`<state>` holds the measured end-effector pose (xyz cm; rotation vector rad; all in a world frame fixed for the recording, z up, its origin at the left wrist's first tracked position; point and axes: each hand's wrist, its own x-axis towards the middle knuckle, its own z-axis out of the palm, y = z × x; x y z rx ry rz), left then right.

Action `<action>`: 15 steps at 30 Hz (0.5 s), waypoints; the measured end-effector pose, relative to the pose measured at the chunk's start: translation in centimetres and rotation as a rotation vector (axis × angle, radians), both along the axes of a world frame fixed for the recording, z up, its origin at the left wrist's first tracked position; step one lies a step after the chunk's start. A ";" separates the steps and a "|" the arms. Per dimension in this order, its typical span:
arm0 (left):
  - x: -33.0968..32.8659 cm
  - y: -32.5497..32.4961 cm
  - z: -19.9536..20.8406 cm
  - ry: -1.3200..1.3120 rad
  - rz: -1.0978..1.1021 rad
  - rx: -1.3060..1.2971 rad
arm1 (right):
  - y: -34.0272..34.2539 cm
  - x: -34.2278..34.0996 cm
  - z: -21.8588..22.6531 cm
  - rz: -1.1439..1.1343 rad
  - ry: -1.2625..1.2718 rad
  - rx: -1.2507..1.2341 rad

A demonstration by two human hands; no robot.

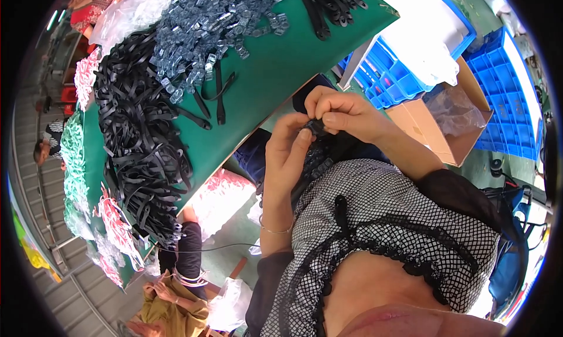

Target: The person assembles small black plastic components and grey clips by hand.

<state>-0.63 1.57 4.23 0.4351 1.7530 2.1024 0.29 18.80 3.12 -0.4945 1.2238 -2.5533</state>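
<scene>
One green table (281, 61) bears one heap of black straps (138, 137) and one heap of clear buckles (205, 26). Two hands (287, 155) (340, 111), one cardboard box (437, 134).

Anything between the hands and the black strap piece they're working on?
Nothing visible. The left hand and the right hand both already pinch the small black strap piece directly between their fingertips, off the edge of the green table.

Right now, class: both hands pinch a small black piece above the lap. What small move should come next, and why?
Probably press the black piece together: the left hand thumb sits beneath it, the right hand fingers curl over it, and nothing shows it seated yet. Clear clips and black straps wait on the green table.
</scene>
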 end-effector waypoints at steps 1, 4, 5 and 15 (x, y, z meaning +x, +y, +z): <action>0.1 0.2 0.1 0.022 0.077 0.003 | -0.3 0.0 0.0 -0.111 0.103 0.170; -0.7 -0.7 -0.5 -0.112 -0.054 0.143 | -0.3 0.2 0.2 -0.233 0.235 0.493; -0.7 -0.7 -0.5 -0.113 -0.052 0.143 | -0.4 0.3 0.3 -0.237 0.262 0.646; -1.0 -1.1 -1.4 -0.388 -0.145 0.469 | -0.9 0.4 0.2 -0.257 0.346 0.670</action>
